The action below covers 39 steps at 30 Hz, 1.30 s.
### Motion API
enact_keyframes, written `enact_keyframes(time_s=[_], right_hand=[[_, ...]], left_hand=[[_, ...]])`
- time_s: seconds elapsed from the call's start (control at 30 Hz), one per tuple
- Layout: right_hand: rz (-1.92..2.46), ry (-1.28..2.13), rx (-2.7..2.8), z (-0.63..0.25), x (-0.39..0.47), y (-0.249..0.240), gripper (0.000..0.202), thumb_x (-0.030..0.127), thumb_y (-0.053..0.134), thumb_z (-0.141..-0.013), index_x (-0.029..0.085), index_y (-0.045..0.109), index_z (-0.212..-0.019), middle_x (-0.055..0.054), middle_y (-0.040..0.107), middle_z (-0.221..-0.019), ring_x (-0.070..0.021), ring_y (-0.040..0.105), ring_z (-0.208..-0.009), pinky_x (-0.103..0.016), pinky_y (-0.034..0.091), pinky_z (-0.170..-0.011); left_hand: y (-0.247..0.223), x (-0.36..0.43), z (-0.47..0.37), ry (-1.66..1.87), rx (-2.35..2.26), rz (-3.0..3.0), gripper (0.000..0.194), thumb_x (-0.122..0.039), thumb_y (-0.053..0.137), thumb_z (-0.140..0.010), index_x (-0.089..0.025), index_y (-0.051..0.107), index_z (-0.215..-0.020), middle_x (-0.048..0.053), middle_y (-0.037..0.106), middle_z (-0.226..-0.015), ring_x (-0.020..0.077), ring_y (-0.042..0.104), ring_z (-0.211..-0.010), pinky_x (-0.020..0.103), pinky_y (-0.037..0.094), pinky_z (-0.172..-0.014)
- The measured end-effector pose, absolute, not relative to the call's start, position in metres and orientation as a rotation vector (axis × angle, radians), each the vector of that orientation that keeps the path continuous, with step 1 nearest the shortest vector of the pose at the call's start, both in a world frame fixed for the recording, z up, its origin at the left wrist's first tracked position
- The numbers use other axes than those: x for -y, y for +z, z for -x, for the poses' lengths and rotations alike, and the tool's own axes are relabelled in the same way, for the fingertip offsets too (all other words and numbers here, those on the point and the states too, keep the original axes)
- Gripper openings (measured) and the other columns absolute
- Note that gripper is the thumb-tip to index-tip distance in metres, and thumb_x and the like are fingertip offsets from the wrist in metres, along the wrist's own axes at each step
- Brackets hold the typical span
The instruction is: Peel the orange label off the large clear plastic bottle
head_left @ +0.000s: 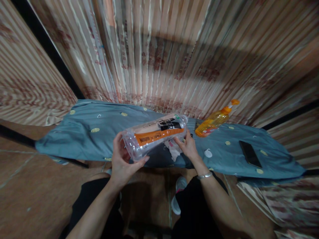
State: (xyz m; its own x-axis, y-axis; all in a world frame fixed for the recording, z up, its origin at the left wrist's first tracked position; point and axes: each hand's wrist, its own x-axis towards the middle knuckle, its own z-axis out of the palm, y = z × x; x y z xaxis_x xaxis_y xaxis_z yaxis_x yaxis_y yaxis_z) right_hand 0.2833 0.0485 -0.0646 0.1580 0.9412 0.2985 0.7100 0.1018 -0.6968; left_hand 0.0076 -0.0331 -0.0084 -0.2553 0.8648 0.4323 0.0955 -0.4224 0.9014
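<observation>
A large clear plastic bottle (157,134) with an orange, white and black label is held tilted above the cloth-covered surface. My left hand (124,162) wraps round its wide base end, the thumb along the near side. At the neck end, my right hand (188,146) grips the bottle, some fingers hidden behind it. A crumpled whitish tissue (173,150) hangs just under the bottle, against my right hand; whether the fingers pinch it I cannot tell. Right of that hand lies a small white cap (208,153).
An orange pump bottle (211,122) of yellow liquid stands at the back right. A dark phone (250,153) lies farther right on the blue-grey patterned cloth (94,139). Striped curtains (161,59) hang close behind, with dark poles (50,49) at the sides.
</observation>
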Motion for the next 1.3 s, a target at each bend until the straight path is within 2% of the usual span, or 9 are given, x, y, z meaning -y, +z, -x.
enact_keyframes(time_s=[0.23,0.57,0.83,1.03,1.3], right_hand=[[1.659,0.378,1.606,-0.284,-0.049,-0.064,0.066,0.063,0.064,-0.077,0.017,0.053,-0.124,-0.014,0.074,-0.102,-0.033,0.072,-0.091,-0.043,0.056,-0.079],[1.641,0.347,1.604,-0.283,-0.048,-0.065,0.065,0.068,0.062,-0.077,0.018,0.056,-0.117,-0.013,0.075,-0.098,-0.0312,0.072,-0.083,-0.042,0.057,-0.074],[1.672,0.36,1.619,-0.282,-0.048,-0.063,0.066,0.061,0.064,-0.079,0.017,0.053,-0.126,-0.015,0.076,-0.106,-0.0331,0.074,-0.092,-0.043,0.057,-0.079],[1.639,0.396,1.629,-0.28,-0.048,-0.06,0.055,0.055,0.064,-0.081,0.019,0.053,-0.122,-0.012,0.076,-0.102,-0.0316,0.074,-0.092,-0.041,0.057,-0.079],[1.656,0.373,1.617,-0.279,-0.047,-0.06,0.054,0.051,0.067,-0.08,0.02,0.054,-0.123,-0.009,0.077,-0.098,-0.0305,0.075,-0.088,-0.038,0.058,-0.074]], left_hand=[[-0.009,0.033,-0.008,1.74,-1.184,-1.416,0.097,-0.041,0.096,-0.054,-0.024,0.046,-0.135,0.013,0.063,-0.127,0.0309,0.071,-0.105,0.046,0.061,-0.088],[-0.012,0.033,-0.008,1.729,-1.164,-1.423,0.098,-0.043,0.095,-0.056,-0.026,0.043,-0.137,0.014,0.061,-0.13,0.0293,0.072,-0.103,0.042,0.064,-0.082],[-0.008,0.034,-0.007,1.712,-1.194,-1.41,0.097,-0.04,0.095,-0.055,-0.025,0.044,-0.136,0.013,0.061,-0.127,0.027,0.071,-0.101,0.038,0.064,-0.078],[-0.005,0.034,-0.007,1.723,-1.192,-1.372,0.095,-0.034,0.095,-0.054,-0.023,0.046,-0.134,0.012,0.063,-0.126,0.0266,0.072,-0.099,0.036,0.064,-0.076],[0.0,0.034,-0.007,1.714,-1.188,-1.33,0.093,-0.03,0.094,-0.054,-0.023,0.047,-0.133,0.013,0.065,-0.126,0.0295,0.073,-0.1,0.038,0.064,-0.078]])
